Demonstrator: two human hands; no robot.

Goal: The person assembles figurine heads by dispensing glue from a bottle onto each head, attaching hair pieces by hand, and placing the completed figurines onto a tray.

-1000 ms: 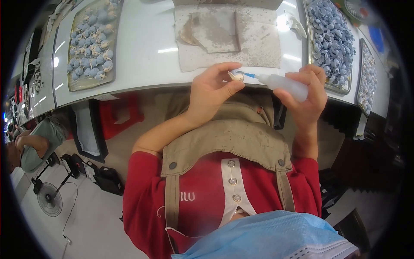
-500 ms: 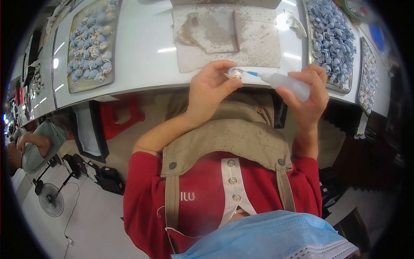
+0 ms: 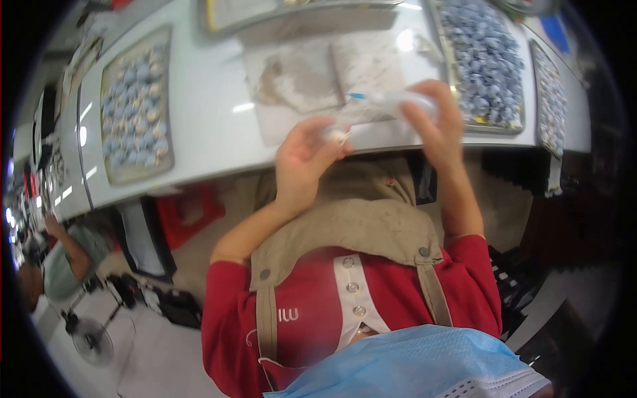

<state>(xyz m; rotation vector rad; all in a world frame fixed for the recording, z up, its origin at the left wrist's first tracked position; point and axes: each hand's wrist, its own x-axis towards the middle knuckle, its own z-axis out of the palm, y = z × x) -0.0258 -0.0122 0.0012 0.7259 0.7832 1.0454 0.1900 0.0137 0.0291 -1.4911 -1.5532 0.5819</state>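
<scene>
Between the thumb and fingers of my left hand (image 3: pixel 306 156) is a small figurine head (image 3: pixel 338 135), pale with a blue-grey top; motion blurs its details. My right hand (image 3: pixel 434 119) is wrapped round a translucent white squeeze bottle (image 3: pixel 405 101), held tilted with its blue nozzle tip (image 3: pixel 357 96) pointing left. The nozzle is apart from the head, above and to the right of it. Both hands are over the table's near edge, in front of a stained cardboard sheet (image 3: pixel 371 69).
A tray of blue-grey and cream small heads (image 3: pixel 136 109) lies at the left. At the right stands a tray heaped with blue-grey pieces (image 3: pixel 484 63), with a narrower tray (image 3: pixel 551 93) beyond it. Another tray (image 3: pixel 219 20) is at the back. A red stool (image 3: pixel 192 219) and a fan (image 3: pixel 93 341) are below left.
The bottle's nozzle has moved away from the head, up and to the left in view. My left hand with the head has come lower. The whole view has shifted.
</scene>
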